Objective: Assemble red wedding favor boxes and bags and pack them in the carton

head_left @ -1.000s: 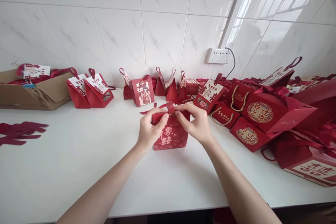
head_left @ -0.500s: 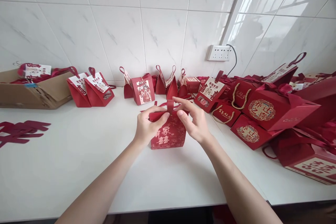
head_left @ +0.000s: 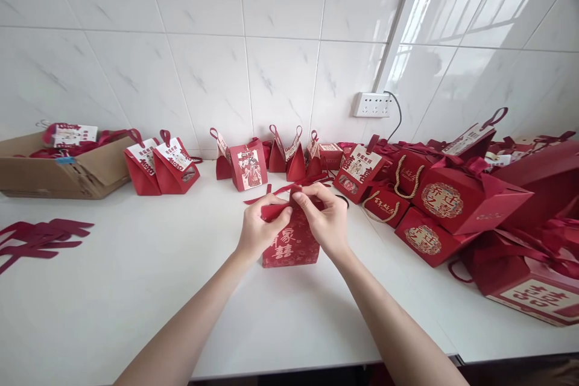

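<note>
As the right hand (head_left: 328, 220), looser moments earlier, pinches the flat dark-red strap (head_left: 295, 192), apparently steadying it, the left hand (head_left: 257, 224) grips the printed red cardboard box (head_left: 293, 250) upright on the white tabletop (head_left: 280, 325)

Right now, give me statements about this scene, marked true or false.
1. The left hand holds the red cardboard box with white lettering. True.
2. The right hand lies on the white table. False: the right hand touches that box.
3. The brown cardboard carton stands right of that box. False: the carton stands left.
4. The white socket strip is on the white tiled wall. True.
5. Flat dark-red strips lie in front of the carton. True.
</note>
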`<state>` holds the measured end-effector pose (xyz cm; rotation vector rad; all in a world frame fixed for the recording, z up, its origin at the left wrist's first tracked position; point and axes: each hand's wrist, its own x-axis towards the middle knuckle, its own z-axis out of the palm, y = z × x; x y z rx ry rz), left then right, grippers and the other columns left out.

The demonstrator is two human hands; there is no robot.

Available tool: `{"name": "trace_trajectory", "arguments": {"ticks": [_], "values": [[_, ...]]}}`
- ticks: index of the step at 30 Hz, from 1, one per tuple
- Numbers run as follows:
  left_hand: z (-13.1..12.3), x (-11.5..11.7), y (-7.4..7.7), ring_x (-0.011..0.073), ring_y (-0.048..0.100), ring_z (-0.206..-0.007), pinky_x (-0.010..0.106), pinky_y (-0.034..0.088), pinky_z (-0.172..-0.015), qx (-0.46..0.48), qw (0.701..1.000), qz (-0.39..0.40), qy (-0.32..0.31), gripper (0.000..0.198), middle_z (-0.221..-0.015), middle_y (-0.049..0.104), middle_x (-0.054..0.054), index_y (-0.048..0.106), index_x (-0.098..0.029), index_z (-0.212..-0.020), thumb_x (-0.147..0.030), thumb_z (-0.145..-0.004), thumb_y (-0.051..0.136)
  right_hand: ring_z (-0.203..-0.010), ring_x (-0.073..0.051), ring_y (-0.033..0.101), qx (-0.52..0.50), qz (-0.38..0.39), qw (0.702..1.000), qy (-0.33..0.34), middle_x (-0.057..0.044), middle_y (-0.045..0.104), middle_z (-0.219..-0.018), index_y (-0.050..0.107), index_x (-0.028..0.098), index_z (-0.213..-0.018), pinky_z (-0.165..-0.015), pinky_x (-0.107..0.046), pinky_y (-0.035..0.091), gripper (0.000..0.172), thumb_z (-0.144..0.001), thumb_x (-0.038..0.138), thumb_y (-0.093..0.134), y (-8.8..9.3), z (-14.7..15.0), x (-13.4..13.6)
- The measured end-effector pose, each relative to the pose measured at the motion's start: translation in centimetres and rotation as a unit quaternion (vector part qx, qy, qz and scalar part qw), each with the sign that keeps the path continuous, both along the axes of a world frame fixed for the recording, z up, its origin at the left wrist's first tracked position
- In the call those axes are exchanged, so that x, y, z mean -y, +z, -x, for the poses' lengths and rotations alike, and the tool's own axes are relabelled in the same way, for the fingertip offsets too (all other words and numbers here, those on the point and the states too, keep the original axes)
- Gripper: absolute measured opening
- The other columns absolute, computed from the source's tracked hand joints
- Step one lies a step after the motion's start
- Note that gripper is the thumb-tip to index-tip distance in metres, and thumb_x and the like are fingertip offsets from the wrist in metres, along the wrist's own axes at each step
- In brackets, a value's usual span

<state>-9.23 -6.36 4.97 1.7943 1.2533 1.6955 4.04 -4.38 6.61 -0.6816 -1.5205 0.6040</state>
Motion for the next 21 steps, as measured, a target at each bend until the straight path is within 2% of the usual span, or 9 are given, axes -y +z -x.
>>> {"name": "trace_trajectory", "arguments": {"ticks": [10, 14, 17, 21], "values": [[0.1, 0.0, 0.0, 0.0132, 0.061, -0.064, 0.022, 0.049, -0.06, 0.002, 1.0, 0.017, 0.0, 0.013, -0.069, 0.065, 0.0, 0.062, -0.018, -0.072, -0.031, -0.075, 0.062, -0.068, -0.012, 0.059, 0.007, -0.037, 0.999, 0.014, 0.001, 0.064, -0.072, 0.065, 0.022, -0.073, -0.065, -0.025, 0.048, 0.009, -0.081, 0.023, 0.06, 0.0, -0.5, -0.2], [0.1, -0.1, 0.0, 0.0111, 0.056, -0.056, 0.021, 0.045, -0.053, 0.01, 0.999, 0.032, -0.003, 0.017, -0.061, 0.06, -0.002, 0.06, -0.018, -0.068, -0.033, -0.075, 0.062, -0.079, -0.015, 0.063, 0.064, 0.0, 0.996, 0.061, -0.001, 0.068, -0.084, 0.066, 0.022, -0.085, -0.073, -0.027, 0.05, 0.009, -0.08, 0.025, 0.06, 0.0, -1.5, -0.4], [0.1, -0.1, 0.0, 0.0105, 0.054, -0.054, 0.021, 0.044, -0.051, 0.011, 0.999, 0.034, 0.0, 0.018, -0.059, 0.058, -0.003, 0.059, -0.018, -0.066, -0.034, -0.075, 0.062, -0.082, -0.017, 0.065, 0.107, 0.037, 0.989, 0.092, -0.001, 0.07, -0.089, 0.065, 0.022, -0.097, -0.075, -0.028, 0.05, 0.02, -0.077, 0.025, 0.063, -0.1, -2.2, -0.7], [0.1, 0.0, 0.1, 0.0131, 0.06, -0.064, 0.022, 0.048, -0.06, 0.004, 1.0, 0.018, -0.006, 0.016, -0.067, 0.064, 0.0, 0.06, -0.018, -0.07, -0.033, -0.076, 0.061, -0.077, -0.016, 0.065, 0.133, 0.041, 0.985, 0.103, -0.001, 0.07, -0.084, 0.066, 0.02, -0.081, -0.072, -0.026, 0.05, 0.009, -0.079, 0.025, 0.059, -0.3, -2.2, -0.9]]}}
